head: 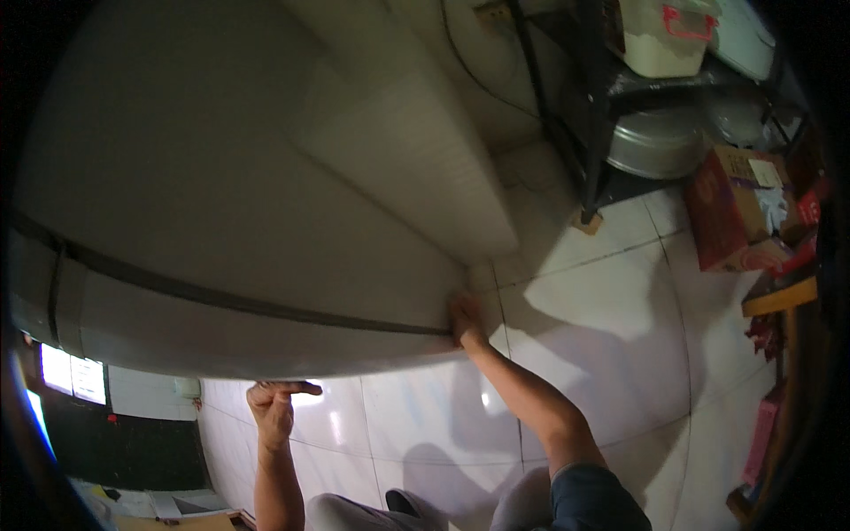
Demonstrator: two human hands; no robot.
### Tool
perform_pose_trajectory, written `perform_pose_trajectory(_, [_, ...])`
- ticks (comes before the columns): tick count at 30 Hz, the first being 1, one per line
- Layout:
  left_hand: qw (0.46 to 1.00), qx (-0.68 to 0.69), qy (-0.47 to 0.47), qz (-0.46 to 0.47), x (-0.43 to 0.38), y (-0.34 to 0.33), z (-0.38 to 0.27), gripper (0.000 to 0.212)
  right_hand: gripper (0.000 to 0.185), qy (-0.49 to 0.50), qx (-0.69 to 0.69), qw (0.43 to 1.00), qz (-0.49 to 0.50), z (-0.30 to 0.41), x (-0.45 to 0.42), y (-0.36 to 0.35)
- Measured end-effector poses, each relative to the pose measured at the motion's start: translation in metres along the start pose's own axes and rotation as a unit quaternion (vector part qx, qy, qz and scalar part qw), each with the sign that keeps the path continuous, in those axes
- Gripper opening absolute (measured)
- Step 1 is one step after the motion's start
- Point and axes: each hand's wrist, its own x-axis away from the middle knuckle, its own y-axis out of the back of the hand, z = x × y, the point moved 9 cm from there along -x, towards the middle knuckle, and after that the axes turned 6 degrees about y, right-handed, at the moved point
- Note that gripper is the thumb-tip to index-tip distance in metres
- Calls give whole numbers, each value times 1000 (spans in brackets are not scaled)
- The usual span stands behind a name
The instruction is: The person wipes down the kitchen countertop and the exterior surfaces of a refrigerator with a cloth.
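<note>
A large grey refrigerator, seen steeply from above and at its side, takes up the upper left, with a dark seam beside its door. My left hand is at the lower edge of the door's face, fingers bent and one finger pointing right; whether it presses on the door cannot be told. My right hand lies against the refrigerator's right end, where the dark seam ends. Its fingers are blurred and partly hidden, so its grip is unclear.
At the upper right, a black metal rack bears a plastic container and a round metal pot. Next to it, a red and brown cardboard box stands on the tiled floor. A cable hangs near the wall behind.
</note>
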Motion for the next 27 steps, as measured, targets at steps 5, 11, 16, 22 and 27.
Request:
perform_pose_trajectory(5, [1000,8,8,-28,19,14,1,28,37,239,-86,965,60,269,-27,-52])
perform_pose_trajectory(11, [1000,1,5,-25,8,2,-8,29,45,248,-38,967,29,201,-25,-29])
perform_pose_trajectory(16, [1000,2,2,9,-4,-11,-12,26,43,-8,305,943,136,-44,-38,-3])
perform_pose_trajectory(22, [1000,-12,19,-2,11,4,-3,28,41,221,-19,975,-4,199,-16,-49])
perform_pose_trajectory(27, [1000,-1,15,-23,17,13,-2,28,59,431,-58,884,170,358,22,-70])
